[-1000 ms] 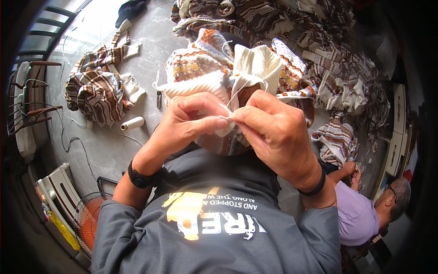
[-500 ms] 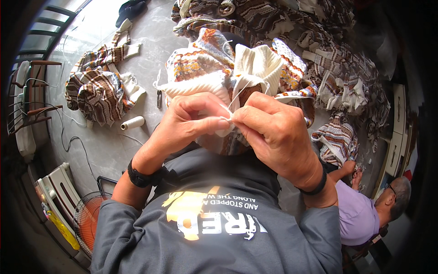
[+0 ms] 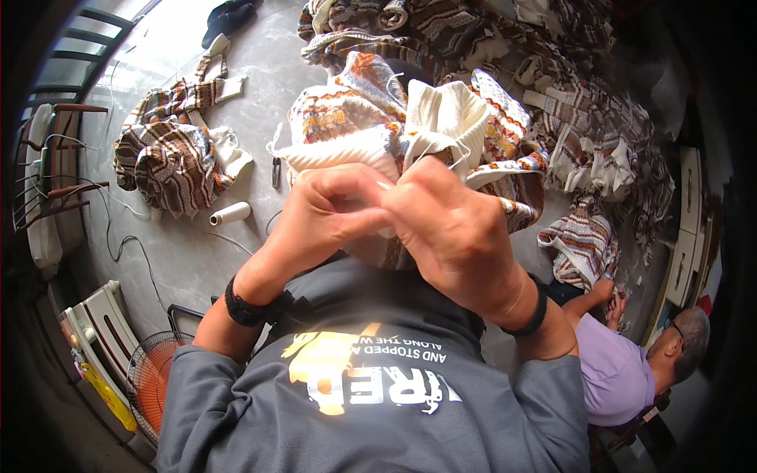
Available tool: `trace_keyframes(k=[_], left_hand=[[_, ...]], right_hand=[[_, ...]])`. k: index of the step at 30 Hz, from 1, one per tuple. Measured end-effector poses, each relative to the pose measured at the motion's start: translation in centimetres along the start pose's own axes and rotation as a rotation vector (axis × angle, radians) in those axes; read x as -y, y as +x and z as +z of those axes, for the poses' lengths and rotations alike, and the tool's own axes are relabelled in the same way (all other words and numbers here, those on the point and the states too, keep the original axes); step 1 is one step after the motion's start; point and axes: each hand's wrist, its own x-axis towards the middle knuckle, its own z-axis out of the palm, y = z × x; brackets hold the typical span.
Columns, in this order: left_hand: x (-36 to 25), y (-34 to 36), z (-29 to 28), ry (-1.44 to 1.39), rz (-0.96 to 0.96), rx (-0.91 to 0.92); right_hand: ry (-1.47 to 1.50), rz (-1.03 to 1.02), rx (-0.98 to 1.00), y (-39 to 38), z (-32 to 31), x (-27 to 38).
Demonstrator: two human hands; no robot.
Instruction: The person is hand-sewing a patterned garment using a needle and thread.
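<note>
- The patterned knit garment (image 3: 335,109) lies just beyond your hands, bunched up in brown, orange, white and grey-blue. Its near part runs in behind your fingers, where your hands hide it, and what bears its weight is hard to make out.
- On that garment, a white ribbed band (image 3: 343,154) sits just past your left hand (image 3: 314,211), and an upright white ribbed piece (image 3: 446,117) rises just past your right hand (image 3: 451,225).
- A loose white yarn (image 3: 273,147) sticks out at the band's left end, beyond your left hand.
- Your hands are pressed together at the fingertips, fingers bent inward, the right one overlapping the left. The tips are covered, so I cannot tell whether either hand is pinching anything.
- To the left of your left hand, apart from it on the floor (image 3: 264,94), lie a small dark tool (image 3: 276,172) and a white spool (image 3: 230,213).
- Farther left is another patterned knit pile (image 3: 169,167).
- Well beyond your right hand spreads a large knit heap (image 3: 587,130), its far edge cut off or lost in shadow.
- To the right of your right arm sits another person (image 3: 619,370), hands at a striped knit piece (image 3: 579,240); what those fingers hold is too small to tell.
</note>
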Motion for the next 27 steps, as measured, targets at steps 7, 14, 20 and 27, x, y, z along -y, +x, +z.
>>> trace_keyframes(k=[7,14,20,27], left_hand=[[-0.2,0.0,0.1,0.116,0.082,-0.052],[-0.2,-0.2,0.0,0.131,0.081,-0.055],[-0.2,-0.5,0.1,0.125,0.084,-0.063],[-0.2,-0.5,0.3,0.182,0.109,-0.062]], right_hand=[[1.316,0.148,-0.212,0.4,-9.5,1.0],[1.959,-0.418,0.223,1.9,-12.1,1.9],[0.205,0.083,0.025,0.9,-3.2,-0.5],[0.012,0.144,0.126,0.0,-1.5,-0.6]])
